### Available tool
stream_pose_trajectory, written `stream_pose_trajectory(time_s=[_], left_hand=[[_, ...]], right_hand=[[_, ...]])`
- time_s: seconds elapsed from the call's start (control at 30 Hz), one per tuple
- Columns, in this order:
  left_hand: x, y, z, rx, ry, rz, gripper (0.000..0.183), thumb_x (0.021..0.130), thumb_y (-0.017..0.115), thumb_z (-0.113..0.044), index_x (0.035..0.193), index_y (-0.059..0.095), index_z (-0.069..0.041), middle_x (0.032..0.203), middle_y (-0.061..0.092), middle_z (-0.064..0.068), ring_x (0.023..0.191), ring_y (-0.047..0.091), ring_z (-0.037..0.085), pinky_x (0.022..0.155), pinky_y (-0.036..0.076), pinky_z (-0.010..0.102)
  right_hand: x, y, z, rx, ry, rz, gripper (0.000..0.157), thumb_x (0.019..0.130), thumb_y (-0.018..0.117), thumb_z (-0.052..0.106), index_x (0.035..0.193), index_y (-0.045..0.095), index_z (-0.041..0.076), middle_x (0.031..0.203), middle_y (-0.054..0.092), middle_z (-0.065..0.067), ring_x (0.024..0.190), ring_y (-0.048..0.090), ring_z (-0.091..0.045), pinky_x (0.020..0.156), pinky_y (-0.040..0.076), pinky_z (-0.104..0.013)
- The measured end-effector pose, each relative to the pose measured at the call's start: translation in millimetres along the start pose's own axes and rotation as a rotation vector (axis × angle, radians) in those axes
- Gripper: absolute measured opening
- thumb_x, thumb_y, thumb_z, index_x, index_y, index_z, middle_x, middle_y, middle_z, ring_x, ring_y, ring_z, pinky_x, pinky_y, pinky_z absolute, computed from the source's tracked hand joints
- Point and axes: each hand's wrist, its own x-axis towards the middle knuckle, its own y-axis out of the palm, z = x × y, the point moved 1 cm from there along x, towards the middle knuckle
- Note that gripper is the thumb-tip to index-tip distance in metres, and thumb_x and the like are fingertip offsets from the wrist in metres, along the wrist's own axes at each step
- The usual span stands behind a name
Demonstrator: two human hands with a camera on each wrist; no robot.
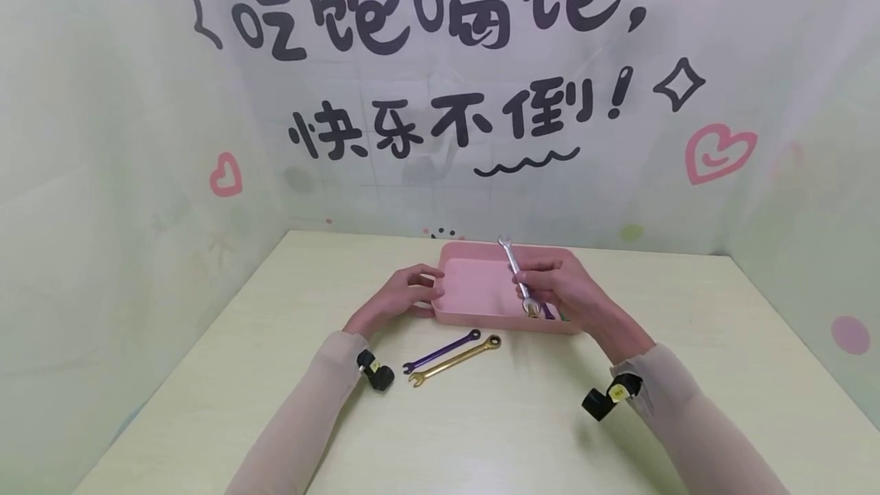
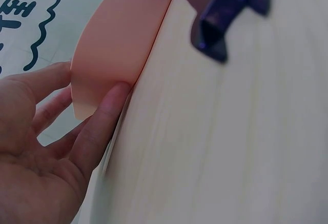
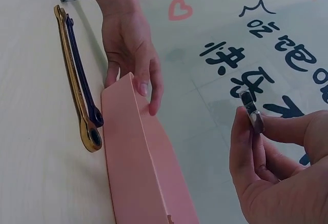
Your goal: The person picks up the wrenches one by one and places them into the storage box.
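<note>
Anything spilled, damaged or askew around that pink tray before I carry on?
Nothing stands out: no spill or visible damage, and the pink tray sits upright. The purple combination wrench and gold combination wrench lie roughly parallel in front of it.

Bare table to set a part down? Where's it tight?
Free: table right of the gold wrench, nearside of the pink tray; also left of the left hand. The tray's left floor is bare. Tight: the tray's right end, under the right hand and silver wrench.

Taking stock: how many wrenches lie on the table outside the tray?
2: a purple wrench and a gold wrench, in front of the tray; others may be hidden.
</note>
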Motion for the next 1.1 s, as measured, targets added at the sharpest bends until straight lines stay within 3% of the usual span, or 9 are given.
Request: stream_pose_trajectory(time_s=[0.23,0.6,1.1], left_hand=[[-0.7,-0.3,0.1,0.000,0.000,0.004,0.046,0.099,0.069,-0.018,0.143,0.058,-0.009,0.135,0.055,0.022,0.107,0.069,0.028,0.089,0.066,0.039],[2.5,0.0,1.6,-0.008,-0.003,0.009,0.046,0.098,0.071,-0.018,0.141,0.059,-0.010,0.134,0.056,0.021,0.107,0.069,0.027,0.088,0.066,0.039],[0.1,-0.5,0.1,-0.010,-0.005,0.001,0.046,0.099,0.070,-0.017,0.142,0.058,-0.009,0.135,0.055,0.022,0.108,0.068,0.028,0.088,0.066,0.039]], right_hand=[[14.3,-3.1,4.6,-0.029,0.051,-0.003,0.034,0.103,0.063,0.010,0.130,0.062,-0.009,0.098,0.074,-0.001,0.086,0.072,-0.015,0.082,0.065,-0.024],[31.0,-5.7,13.4,-0.068,0.077,0.012,0.029,0.103,0.061,0.008,0.126,0.061,-0.010,0.092,0.074,-0.003,0.083,0.072,-0.015,0.081,0.065,-0.026],[56.6,-9.3,12.7,-0.161,0.163,-0.053,0.031,0.103,0.062,0.010,0.129,0.061,-0.006,0.094,0.074,-0.004,0.085,0.074,-0.013,0.084,0.065,-0.026]])
